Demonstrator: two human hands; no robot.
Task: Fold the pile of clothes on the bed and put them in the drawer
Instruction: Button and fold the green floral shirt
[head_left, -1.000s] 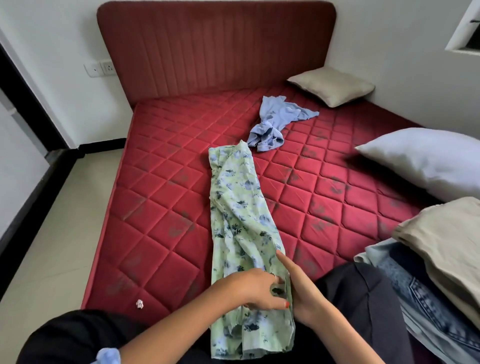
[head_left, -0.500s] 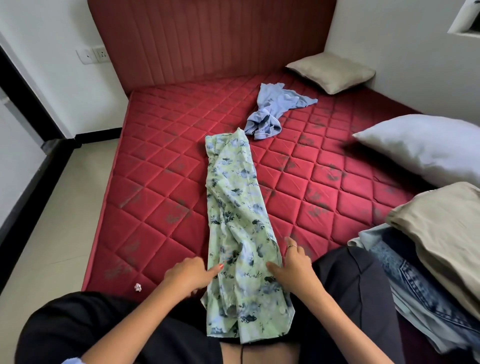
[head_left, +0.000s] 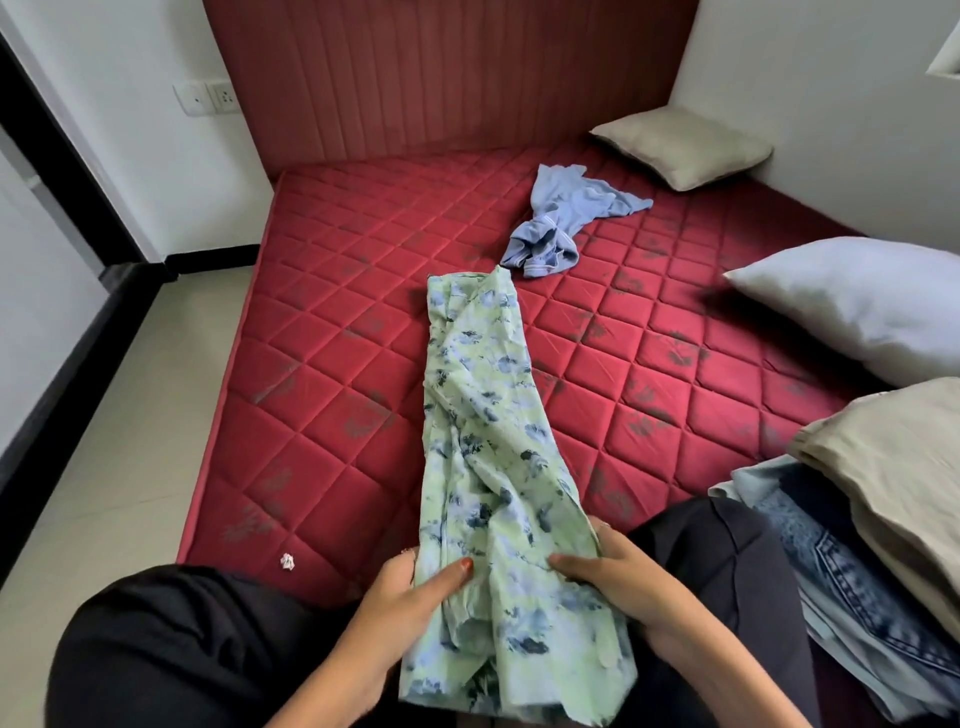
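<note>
Both hands, flat and smoothing a moment ago, now grip the floral garment (head_left: 488, 447): left hand (head_left: 410, 597), right hand (head_left: 618, 582). Next fold looks imminent.

Floral garment (head_left: 493, 467) betw. both hands: thin, crinkled woven cloth, matt. Mattress (head_left: 322, 415) under it: quilted fabric w/ slight sheen, diamond stitching. Blue garment (head_left: 566, 218) well beyond the hands: soft, limp knit, matt. Jeans (head_left: 857, 597) right of the right hand: coarse denim w/ visible stitching. Headboard (head_left: 441, 78) far ahead: ribbed upholstery. Floor (head_left: 104, 467) left of the left hand: smooth tile, low gloss.
</note>
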